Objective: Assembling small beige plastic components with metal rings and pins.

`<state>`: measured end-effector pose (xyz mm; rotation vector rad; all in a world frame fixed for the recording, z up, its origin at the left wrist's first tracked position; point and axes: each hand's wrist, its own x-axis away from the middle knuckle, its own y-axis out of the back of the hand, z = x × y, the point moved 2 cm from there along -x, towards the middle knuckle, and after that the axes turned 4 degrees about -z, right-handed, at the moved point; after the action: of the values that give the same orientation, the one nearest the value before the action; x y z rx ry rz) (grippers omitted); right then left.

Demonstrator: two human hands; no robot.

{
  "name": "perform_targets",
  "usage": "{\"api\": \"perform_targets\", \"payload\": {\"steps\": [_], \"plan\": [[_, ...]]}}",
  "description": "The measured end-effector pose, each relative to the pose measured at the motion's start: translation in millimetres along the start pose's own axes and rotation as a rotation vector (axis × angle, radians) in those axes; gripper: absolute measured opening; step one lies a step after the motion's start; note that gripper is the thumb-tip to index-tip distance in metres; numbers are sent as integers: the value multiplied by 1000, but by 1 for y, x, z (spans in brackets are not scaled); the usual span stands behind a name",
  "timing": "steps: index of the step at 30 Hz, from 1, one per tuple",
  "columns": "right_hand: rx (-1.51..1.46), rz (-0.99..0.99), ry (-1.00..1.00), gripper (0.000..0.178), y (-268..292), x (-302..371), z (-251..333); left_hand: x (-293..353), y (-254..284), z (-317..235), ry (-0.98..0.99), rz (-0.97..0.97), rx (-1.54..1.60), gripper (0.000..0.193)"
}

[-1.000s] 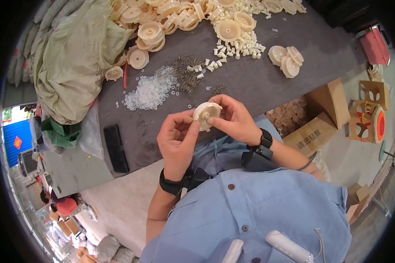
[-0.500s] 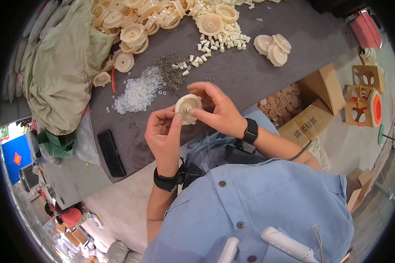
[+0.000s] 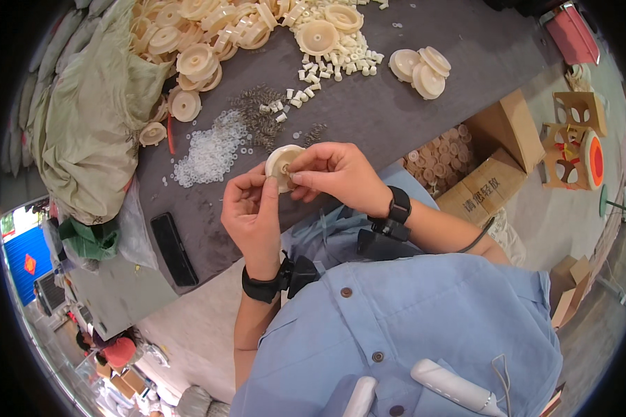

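My left hand [image 3: 253, 214] holds a cream round plastic disc [image 3: 277, 162] by its edge, thumb on the near side, tilted up above the table's near edge. At the disc's centre, my right hand [image 3: 344, 177] has thumb and fingertips pinched on something too small to make out. Beyond the hands lie a heap of clear washers [image 3: 212, 153], a dark pile of small metal springs [image 3: 257, 115] and several scattered white plastic plugs [image 3: 334, 59]. A smaller cluster of springs [image 3: 316, 132] sits just past my right fingers.
A large pile of cream discs [image 3: 209, 28] covers the far left, beside a green-grey sack [image 3: 90, 118]. Several stacked discs [image 3: 422, 69] lie at the far right. A phone [image 3: 174, 249] rests left of me. An open cardboard box [image 3: 490, 191] containing round parts stands right of the table.
Both hands and the disc have shifted slightly left. My right fingers have turned, from the thumb pressing near the disc's centre to a pinch there. The view has shifted a little.
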<state>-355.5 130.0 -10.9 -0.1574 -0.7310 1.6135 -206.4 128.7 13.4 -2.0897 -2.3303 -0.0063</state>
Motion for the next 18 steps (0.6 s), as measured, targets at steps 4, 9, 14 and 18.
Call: {"api": "perform_targets", "payload": {"steps": [4, 9, 14, 18], "plan": [[-53, -27, -82, 16, 0, 3, 1, 4, -3, -9, -18, 20, -31, 9], [557, -159, 298, 31, 4, 4, 9, 4, -2, -10, 6, 40, 5, 10], [277, 18, 220, 38, 8, -3, -1, 5, 3, -11, 14, 74, 21, 11], [112, 121, 73, 38, 11, -4, -7, 7, 4, -6, 14, 115, 17, 10]]}}
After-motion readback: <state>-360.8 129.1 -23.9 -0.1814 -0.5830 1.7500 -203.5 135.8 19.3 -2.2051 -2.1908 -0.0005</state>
